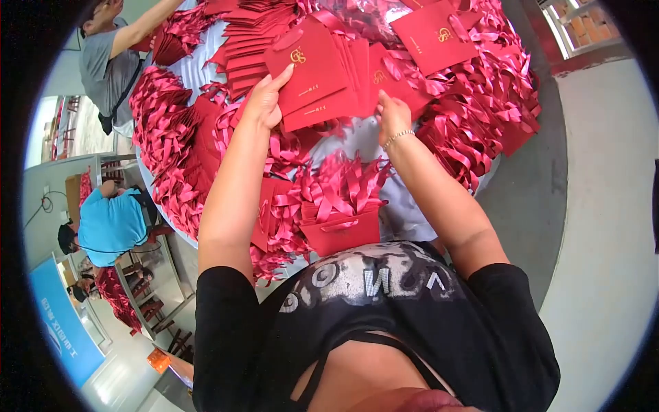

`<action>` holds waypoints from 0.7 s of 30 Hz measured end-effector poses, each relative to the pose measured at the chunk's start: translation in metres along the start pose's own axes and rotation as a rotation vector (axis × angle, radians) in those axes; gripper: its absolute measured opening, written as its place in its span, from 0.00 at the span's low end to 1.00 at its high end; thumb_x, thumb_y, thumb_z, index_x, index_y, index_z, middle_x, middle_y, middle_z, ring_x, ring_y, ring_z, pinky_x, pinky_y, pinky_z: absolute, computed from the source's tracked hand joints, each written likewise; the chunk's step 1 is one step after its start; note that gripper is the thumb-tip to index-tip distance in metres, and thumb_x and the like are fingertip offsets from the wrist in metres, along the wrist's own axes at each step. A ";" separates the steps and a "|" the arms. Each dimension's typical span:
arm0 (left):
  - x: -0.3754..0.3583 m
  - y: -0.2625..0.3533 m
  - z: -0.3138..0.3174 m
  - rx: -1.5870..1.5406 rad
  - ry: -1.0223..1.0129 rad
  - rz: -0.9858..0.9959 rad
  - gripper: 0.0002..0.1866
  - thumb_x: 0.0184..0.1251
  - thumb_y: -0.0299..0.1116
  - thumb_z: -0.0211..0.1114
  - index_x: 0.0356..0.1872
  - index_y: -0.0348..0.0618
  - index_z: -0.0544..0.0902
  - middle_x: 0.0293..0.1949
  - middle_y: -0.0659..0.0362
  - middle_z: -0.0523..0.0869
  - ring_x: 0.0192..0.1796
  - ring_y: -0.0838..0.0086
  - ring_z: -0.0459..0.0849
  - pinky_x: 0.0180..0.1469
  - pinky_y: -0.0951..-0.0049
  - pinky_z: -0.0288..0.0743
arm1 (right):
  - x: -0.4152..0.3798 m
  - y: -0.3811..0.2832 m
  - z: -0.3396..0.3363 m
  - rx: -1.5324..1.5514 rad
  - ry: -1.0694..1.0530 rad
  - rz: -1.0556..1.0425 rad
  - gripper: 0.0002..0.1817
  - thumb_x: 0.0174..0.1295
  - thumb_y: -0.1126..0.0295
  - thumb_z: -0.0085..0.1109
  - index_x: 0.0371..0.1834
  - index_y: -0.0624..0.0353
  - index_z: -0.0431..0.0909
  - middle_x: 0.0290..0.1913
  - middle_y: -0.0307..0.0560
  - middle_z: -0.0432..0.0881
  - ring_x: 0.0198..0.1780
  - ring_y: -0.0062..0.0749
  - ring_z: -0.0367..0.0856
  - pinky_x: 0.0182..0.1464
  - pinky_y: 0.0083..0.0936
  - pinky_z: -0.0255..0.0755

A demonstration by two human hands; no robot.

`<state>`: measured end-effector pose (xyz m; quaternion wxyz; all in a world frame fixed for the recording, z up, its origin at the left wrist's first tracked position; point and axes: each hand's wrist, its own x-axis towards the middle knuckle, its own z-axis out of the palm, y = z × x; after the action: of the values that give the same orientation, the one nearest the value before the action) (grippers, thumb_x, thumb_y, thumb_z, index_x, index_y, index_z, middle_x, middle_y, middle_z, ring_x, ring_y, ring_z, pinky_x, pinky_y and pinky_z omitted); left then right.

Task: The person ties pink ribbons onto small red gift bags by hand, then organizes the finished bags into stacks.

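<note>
Several red paper bags with gold lettering are fanned out between my two hands above the table. My left hand grips the left edge of this stack, its thumb lying on the front bag. On the right, my right hand has its fingers bent together by the lower edge of another red bag; whether it pinches that bag is too small to tell. A further red bag with a gold logo lies at the upper right. Below my hands stands a bundle of bags with pink ribbon handles.
Piles of ribboned red bags cover much of the round table with its pale cloth. A person in grey reaches over the table at the upper left. Farther left, a person in blue is near another table.
</note>
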<state>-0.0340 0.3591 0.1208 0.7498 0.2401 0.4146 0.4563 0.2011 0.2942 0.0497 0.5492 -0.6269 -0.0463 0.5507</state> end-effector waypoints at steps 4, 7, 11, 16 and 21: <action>-0.001 0.007 0.000 -0.015 0.009 0.008 0.19 0.73 0.32 0.64 0.61 0.37 0.75 0.56 0.52 0.84 0.56 0.63 0.85 0.60 0.56 0.82 | 0.047 0.003 0.006 -0.045 0.028 -0.038 0.32 0.59 0.60 0.73 0.59 0.70 0.72 0.46 0.51 0.82 0.45 0.36 0.79 0.52 0.35 0.73; 0.001 0.010 -0.009 -0.020 0.018 0.040 0.20 0.72 0.31 0.65 0.61 0.38 0.75 0.56 0.51 0.84 0.56 0.61 0.86 0.61 0.53 0.81 | 0.046 0.015 -0.002 -0.070 0.067 -0.021 0.34 0.58 0.59 0.73 0.60 0.71 0.71 0.50 0.54 0.81 0.49 0.36 0.78 0.55 0.34 0.72; 0.000 0.009 0.002 0.020 -0.058 0.065 0.20 0.73 0.32 0.64 0.62 0.38 0.74 0.56 0.51 0.84 0.56 0.61 0.85 0.62 0.55 0.81 | 0.010 0.036 -0.020 -0.235 0.243 -0.122 0.39 0.56 0.59 0.74 0.65 0.71 0.67 0.54 0.59 0.81 0.54 0.43 0.80 0.60 0.35 0.73; 0.028 -0.007 0.017 0.063 -0.131 -0.046 0.18 0.72 0.31 0.65 0.58 0.37 0.77 0.53 0.52 0.85 0.52 0.62 0.87 0.57 0.56 0.83 | 0.043 0.049 -0.016 -0.243 0.217 -0.345 0.40 0.56 0.62 0.74 0.67 0.69 0.64 0.51 0.56 0.83 0.52 0.44 0.82 0.59 0.35 0.75; 0.043 -0.018 0.037 -0.057 -0.167 -0.069 0.19 0.72 0.32 0.65 0.61 0.39 0.75 0.54 0.50 0.85 0.55 0.58 0.86 0.58 0.52 0.82 | 0.055 0.016 -0.009 -0.026 -0.006 -0.236 0.10 0.63 0.68 0.66 0.36 0.64 0.80 0.31 0.50 0.84 0.33 0.38 0.81 0.41 0.38 0.75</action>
<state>0.0166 0.3891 0.1104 0.8035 0.2417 0.3455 0.4203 0.2208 0.3183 0.0011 0.6018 -0.6224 -0.1286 0.4836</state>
